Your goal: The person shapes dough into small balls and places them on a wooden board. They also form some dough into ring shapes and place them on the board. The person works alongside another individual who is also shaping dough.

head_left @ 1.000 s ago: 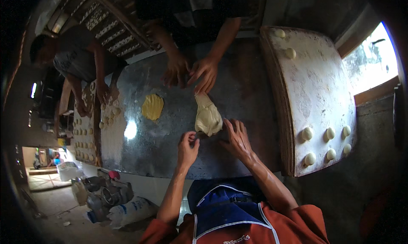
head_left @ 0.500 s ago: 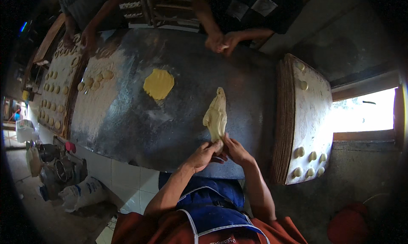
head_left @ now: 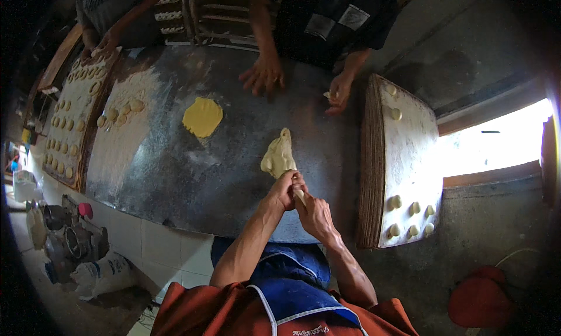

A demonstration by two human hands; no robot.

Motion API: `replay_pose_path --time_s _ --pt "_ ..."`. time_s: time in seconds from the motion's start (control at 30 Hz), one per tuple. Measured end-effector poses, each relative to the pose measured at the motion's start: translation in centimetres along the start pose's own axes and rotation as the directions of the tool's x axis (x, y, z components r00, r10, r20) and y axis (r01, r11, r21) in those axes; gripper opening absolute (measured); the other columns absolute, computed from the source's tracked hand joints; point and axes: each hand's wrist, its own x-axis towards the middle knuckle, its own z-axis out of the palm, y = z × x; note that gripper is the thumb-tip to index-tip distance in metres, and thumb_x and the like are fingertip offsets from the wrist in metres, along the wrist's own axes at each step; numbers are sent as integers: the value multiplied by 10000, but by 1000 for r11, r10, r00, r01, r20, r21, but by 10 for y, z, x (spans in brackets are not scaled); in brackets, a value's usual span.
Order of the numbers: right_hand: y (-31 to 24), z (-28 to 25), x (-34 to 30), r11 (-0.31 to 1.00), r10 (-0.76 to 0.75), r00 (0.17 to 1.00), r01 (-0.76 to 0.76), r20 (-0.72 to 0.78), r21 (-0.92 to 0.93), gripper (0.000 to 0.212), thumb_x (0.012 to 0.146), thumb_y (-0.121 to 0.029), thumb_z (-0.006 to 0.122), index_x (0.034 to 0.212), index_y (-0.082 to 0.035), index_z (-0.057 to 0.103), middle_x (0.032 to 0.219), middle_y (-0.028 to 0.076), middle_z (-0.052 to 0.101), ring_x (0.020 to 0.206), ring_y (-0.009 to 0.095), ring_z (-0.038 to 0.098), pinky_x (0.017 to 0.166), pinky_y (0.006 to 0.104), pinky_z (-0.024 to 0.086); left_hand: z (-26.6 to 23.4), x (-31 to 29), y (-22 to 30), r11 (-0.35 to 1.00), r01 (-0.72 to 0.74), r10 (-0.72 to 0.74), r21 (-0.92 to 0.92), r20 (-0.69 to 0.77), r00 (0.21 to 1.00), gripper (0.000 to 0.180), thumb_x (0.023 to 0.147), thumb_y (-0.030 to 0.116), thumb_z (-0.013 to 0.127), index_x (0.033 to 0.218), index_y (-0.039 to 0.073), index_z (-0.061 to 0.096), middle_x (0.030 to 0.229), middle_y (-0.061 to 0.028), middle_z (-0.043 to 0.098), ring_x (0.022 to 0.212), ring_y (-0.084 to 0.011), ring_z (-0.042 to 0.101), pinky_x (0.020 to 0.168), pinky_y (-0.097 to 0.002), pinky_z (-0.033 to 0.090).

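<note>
A long pale lump of dough (head_left: pixel 279 153) lies on the dark work table near its front, its thin end running toward me. My left hand (head_left: pixel 285 190) is closed in a fist around the narrow part of the dough. Just behind it, my right hand (head_left: pixel 315 215) grips the tail end, and a bit of dough shows between the two hands. The fingers of both hands are partly hidden. Farther left on the table, apart from my hands, rests a flat yellow disc of dough (head_left: pixel 203 117).
Across the dark table (head_left: pixel 228 178) one person's hand (head_left: pixel 263 77) spreads open; the other holds a small dough piece. A second person works over a tray of dough rounds (head_left: pixel 64 125) at left. Stacked boards (head_left: pixel 409 166) bearing dough balls stand right. Small balls (head_left: pixel 121 111) lie on flour.
My left hand has turned and closed round the dough, while my right hand has drawn back slightly. The person opposite has parted their hands. The whole view has shifted a little.
</note>
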Motion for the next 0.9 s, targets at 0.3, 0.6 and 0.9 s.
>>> replay_pose_path --time_s 0.3,0.6,0.9 --pt "-12 -51 70 412 -302 950 54 81 910 474 865 -71 734 1321 -8 619 1360 155 602 1165 190 621 1003 367 516 -11 -35 -12 811 -108 180 576 -70 981 235 1033 352 545 936 139 529 701 29 458 534 -85 402 498 -254 370" --pt "7 83 129 772 -511 851 393 119 500 171 983 -150 664 1072 -10 707 1003 119 746 884 188 705 766 353 561 -50 -76 -26 -640 -40 450 768 416 790 265 998 279 555 946 19 561 784 -231 626 752 -447 646 655 -499 519" --pt "19 29 33 801 -254 950 313 -183 510 216 953 -27 658 1168 -8 667 1181 185 652 1026 367 679 862 414 561 88 -191 -13 -853 -292 216 433 801 558 135 962 152 534 918 43 600 910 -143 636 947 -330 558 964 -472 375"
